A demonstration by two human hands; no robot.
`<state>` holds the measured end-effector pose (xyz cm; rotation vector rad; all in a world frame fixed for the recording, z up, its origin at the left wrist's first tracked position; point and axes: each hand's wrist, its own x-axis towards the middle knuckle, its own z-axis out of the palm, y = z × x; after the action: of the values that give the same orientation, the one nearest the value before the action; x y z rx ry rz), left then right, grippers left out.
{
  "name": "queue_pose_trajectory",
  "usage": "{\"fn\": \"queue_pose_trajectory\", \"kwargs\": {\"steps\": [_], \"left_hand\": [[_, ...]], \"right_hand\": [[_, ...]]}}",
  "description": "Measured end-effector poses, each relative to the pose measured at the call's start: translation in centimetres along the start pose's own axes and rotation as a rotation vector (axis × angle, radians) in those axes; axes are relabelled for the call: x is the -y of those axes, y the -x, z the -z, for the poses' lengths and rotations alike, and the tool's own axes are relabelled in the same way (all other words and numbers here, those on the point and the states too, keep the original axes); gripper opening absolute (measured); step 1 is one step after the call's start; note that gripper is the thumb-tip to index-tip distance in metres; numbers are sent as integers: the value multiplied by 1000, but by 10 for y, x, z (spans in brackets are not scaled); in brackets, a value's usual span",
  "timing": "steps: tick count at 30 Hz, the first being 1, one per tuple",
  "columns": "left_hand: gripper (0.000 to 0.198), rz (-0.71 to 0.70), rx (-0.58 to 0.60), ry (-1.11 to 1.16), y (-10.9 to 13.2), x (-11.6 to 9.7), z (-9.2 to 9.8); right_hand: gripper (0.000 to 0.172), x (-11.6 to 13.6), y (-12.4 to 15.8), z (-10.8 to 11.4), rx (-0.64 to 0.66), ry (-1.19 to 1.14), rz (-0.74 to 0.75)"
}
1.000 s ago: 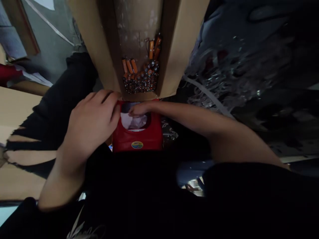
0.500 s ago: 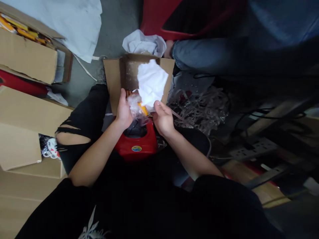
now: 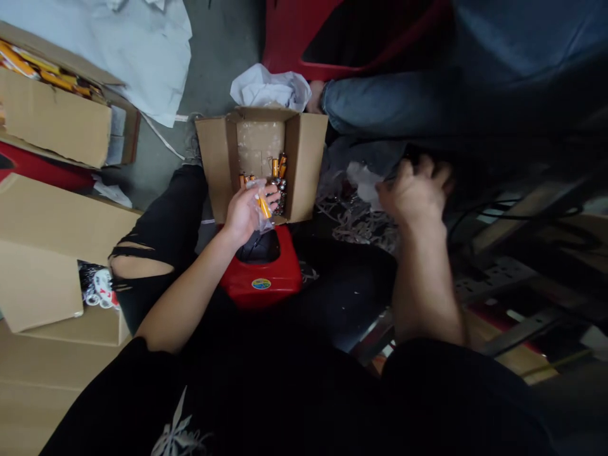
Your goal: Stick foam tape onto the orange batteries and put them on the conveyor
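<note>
My left hand [image 3: 247, 212] is closed on a small clear plastic bag [image 3: 261, 201] with a yellow-orange piece in it, held above a red plastic object [image 3: 266, 278] that rests on my lap. Just behind it stands an open cardboard box [image 3: 218, 164] with several orange batteries [image 3: 278, 174] in its bottom. My right hand [image 3: 413, 190] is out to the right, fingers curled, beside white crumpled paper [image 3: 363, 180] over a heap of shredded packing; what its fingers hold, if anything, is hidden.
Cardboard boxes [image 3: 42, 209] are stacked at the left. A white sheet [image 3: 123, 57] lies on the grey floor. More crumpled white paper [image 3: 266, 88] sits behind the open box. A person in jeans [image 3: 380, 104] sits opposite by a red stool [image 3: 304, 38]. A power strip [image 3: 494, 278] lies at the right.
The white paper has come out of the red object. My right hand carried it away to the right and down to the packing heap. My left hand keeps the small bag.
</note>
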<state>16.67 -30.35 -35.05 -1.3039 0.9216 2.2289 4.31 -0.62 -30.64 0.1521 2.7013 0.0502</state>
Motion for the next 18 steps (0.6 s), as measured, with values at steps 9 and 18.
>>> {"fn": "queue_pose_trajectory", "kwargs": {"steps": [9, 18], "left_hand": [[35, -101, -24, -24, -2, 8, -11], [43, -456, -160, -521, 9, 5, -12]], "right_hand": [[65, 135, 79, -59, 637, -1077, 217], [46, 125, 45, -67, 947, -1506, -77]]}}
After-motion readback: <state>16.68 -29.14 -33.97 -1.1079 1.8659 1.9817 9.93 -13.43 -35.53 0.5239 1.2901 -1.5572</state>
